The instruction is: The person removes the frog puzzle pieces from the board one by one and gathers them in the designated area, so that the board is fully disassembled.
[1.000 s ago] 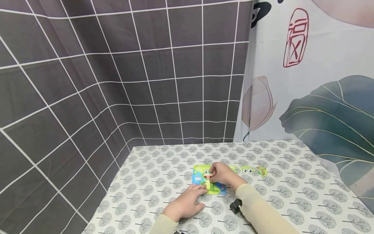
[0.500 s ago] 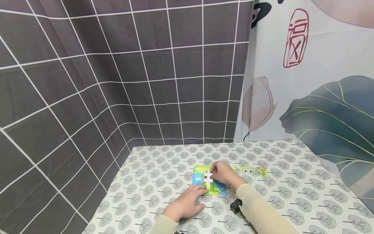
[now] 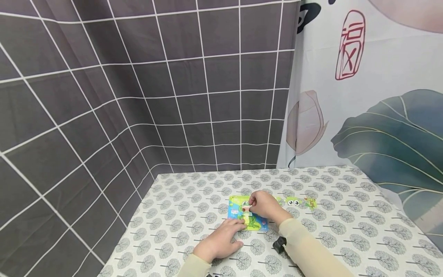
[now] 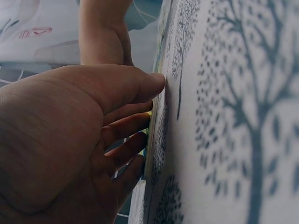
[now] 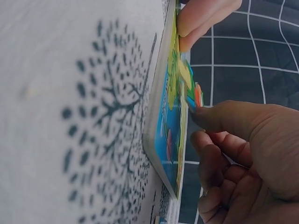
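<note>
A jigsaw puzzle board (image 3: 262, 223) with a green frog picture lies on the table. Over its middle my right hand (image 3: 265, 206) pinches a puzzle piece (image 5: 190, 84) between thumb and fingers. In the right wrist view that piece is tilted and stands proud of the board's surface; in the head view it shows part of a red mouth. My left hand (image 3: 221, 237) lies at the board's near left edge, fingers extended, fingertips on the frog's lower part. The left wrist view shows its thumb (image 4: 147, 86) apart from the fingers, down at the cloth.
To the right of the board lie loose puzzle pieces, among them one with frog eyes (image 3: 293, 202) and a green and brown one (image 3: 310, 203). A tree-print cloth (image 3: 346, 227) covers the table. Behind hang a dark grid curtain (image 3: 194, 96) and a floral one (image 3: 384, 127).
The piece in my right hand has tilted: its face went white with glare half a second ago and shows some colour again now. The left hand has stayed in place.
</note>
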Demonstrator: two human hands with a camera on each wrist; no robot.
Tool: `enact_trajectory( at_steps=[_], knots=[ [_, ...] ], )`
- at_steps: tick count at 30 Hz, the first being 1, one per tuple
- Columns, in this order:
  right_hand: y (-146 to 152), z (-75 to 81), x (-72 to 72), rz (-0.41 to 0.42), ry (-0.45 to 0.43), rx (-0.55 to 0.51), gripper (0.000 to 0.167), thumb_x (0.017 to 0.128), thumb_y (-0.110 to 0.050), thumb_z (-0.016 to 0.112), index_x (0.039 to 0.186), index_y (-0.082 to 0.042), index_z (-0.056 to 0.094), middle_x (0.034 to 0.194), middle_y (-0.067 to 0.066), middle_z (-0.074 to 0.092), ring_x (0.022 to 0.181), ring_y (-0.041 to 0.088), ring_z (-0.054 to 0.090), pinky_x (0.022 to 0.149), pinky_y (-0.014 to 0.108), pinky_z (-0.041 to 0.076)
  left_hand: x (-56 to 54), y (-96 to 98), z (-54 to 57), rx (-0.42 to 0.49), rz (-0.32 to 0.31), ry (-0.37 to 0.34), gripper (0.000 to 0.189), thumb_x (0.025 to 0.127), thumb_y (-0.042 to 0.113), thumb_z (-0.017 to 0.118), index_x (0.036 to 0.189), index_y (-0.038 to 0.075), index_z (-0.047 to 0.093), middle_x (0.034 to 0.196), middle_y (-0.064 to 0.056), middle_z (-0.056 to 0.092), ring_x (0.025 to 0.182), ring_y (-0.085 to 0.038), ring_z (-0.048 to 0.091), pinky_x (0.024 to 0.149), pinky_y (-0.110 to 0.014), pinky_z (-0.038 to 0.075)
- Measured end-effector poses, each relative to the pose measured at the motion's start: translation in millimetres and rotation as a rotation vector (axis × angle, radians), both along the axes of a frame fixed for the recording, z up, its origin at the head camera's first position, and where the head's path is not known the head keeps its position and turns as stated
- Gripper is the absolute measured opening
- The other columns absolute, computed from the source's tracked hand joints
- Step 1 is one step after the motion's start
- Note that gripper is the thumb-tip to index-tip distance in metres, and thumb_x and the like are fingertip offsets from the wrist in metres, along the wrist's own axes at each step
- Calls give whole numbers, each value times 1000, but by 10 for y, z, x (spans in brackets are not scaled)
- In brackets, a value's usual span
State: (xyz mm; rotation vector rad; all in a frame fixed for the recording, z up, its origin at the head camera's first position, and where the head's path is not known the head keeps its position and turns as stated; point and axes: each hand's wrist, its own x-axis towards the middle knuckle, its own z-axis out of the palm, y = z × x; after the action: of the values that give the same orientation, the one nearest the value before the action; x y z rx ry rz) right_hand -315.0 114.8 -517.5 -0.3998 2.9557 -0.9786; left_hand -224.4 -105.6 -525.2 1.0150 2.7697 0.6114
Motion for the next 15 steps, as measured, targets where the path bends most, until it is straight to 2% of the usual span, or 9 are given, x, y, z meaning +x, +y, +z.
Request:
enact_trajectory(
  at_steps=[15],
  knots=[
    [101, 79, 46, -10, 11, -30, 18, 82, -12, 87, 82, -17, 70, 75, -6, 61, 69, 13, 56, 68, 33, 52, 3, -3, 1, 0, 7, -6, 53, 98, 27, 71, 149, 18, 58, 159, 6, 47, 145, -16, 41, 121, -39, 38]
  ],
)
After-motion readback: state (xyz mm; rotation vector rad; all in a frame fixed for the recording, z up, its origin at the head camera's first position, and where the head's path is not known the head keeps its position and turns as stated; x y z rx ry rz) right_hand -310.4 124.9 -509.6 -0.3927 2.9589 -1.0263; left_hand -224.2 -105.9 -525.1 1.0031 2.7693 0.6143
